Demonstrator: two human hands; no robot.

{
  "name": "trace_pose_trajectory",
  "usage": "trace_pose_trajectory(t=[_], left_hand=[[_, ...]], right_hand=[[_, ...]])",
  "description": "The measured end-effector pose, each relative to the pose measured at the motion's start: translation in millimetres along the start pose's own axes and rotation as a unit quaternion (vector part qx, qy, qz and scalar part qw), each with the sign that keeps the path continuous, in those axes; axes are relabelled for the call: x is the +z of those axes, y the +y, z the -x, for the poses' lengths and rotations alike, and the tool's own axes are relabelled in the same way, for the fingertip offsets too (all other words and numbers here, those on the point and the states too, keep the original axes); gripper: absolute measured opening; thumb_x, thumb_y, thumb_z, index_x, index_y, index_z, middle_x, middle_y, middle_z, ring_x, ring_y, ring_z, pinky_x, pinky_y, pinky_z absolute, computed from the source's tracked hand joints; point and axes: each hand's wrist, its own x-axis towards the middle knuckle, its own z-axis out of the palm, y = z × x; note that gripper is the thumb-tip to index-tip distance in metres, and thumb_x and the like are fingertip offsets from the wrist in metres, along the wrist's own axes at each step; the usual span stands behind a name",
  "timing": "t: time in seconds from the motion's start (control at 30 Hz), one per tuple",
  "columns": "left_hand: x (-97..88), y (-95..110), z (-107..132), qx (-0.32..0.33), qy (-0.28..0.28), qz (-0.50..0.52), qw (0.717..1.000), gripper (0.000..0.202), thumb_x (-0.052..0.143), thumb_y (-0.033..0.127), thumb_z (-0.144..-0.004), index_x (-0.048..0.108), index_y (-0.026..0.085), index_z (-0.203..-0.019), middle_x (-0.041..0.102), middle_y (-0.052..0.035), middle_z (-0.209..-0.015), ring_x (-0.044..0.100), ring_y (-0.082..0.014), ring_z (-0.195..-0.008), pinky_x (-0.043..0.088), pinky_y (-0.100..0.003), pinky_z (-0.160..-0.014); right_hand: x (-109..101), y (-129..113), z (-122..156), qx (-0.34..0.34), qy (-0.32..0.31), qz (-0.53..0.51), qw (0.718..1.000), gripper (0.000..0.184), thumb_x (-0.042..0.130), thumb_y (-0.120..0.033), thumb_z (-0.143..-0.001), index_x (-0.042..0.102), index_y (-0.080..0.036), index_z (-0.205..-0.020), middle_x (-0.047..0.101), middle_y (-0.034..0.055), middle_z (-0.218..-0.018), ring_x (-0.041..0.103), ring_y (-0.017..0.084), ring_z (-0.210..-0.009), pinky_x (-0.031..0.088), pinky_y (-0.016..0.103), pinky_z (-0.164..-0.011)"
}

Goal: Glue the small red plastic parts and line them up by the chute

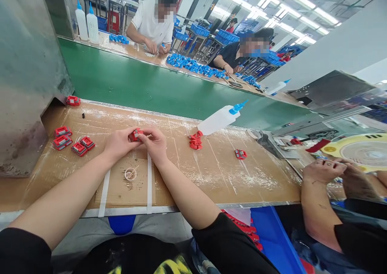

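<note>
Between my two hands is a small red plastic part (136,134), held above the brown bench. My left hand (120,144) grips it from the left with the fingers curled. My right hand (155,144) closes on its right side, thumb and fingers pressed to it. Fingers hide much of the part. Just below them, a small round cup (130,174) with a thin stick in it sits on a taped cardboard sheet (139,191). Several red and grey plastic parts (80,148) lie to the left. A pile of red pieces (196,140) lies to the right.
A white squeeze bottle (219,119) with a blue nozzle lies tilted by the red pile. Beyond runs a green conveyor belt (127,84), with people handling blue parts (193,64) across it. A metal housing (24,84) borders the left; a co-worker's hands (325,171) are at right.
</note>
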Motion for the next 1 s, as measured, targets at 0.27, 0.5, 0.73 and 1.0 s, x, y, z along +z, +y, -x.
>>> trace_pose_trajectory(t=[0.27,0.5,0.73,1.0], left_hand=[[3.8,-7.0,-3.0,0.035,-0.01,0.033,0.999,0.046,0.078,0.052,-0.083,0.073,0.033,-0.125,0.079,-0.001,-0.106,0.07,-0.0248,-0.09,0.046,-0.031,-0.074],[2.8,-2.0,-0.5,0.042,-0.01,0.074,0.996,0.037,0.075,0.049,-0.084,0.075,0.026,-0.113,0.07,-0.0001,-0.08,0.06,-0.0178,-0.07,0.043,-0.028,-0.066],[6.3,-1.8,0.8,0.022,-0.021,0.098,0.995,0.035,0.076,0.046,-0.082,0.077,0.026,-0.11,0.068,0.0012,-0.077,0.057,-0.0167,-0.068,0.041,-0.028,-0.063],[-3.5,-1.0,-1.2,0.085,0.02,-0.002,0.996,0.042,0.075,0.037,-0.087,0.073,0.031,-0.128,0.074,-0.0014,-0.096,0.063,-0.0182,-0.078,0.045,-0.028,-0.072]], right_hand=[[-11.1,-3.2,-4.7,-0.02,-0.022,0.046,0.999,0.02,0.078,-0.049,-0.087,0.079,-0.028,-0.088,0.073,0.0053,-0.091,0.066,0.023,-0.086,0.056,0.04,-0.08],[-3.2,-3.6,0.0,0.025,0.005,0.01,1.0,0.026,0.077,-0.053,-0.086,0.077,-0.027,-0.09,0.071,0.0053,-0.093,0.065,0.022,-0.089,0.055,0.036,-0.076],[-7.3,1.4,-2.9,0.012,-0.036,-0.019,0.999,0.024,0.078,-0.048,-0.088,0.073,-0.025,-0.088,0.067,0.0028,-0.091,0.063,0.018,-0.088,0.053,0.032,-0.076],[-9.9,3.2,-6.9,0.145,-0.113,-0.171,0.968,0.046,0.086,-0.051,-0.077,0.064,-0.026,-0.109,0.069,0.0044,-0.112,0.067,0.019,-0.103,0.06,0.033,-0.084]])
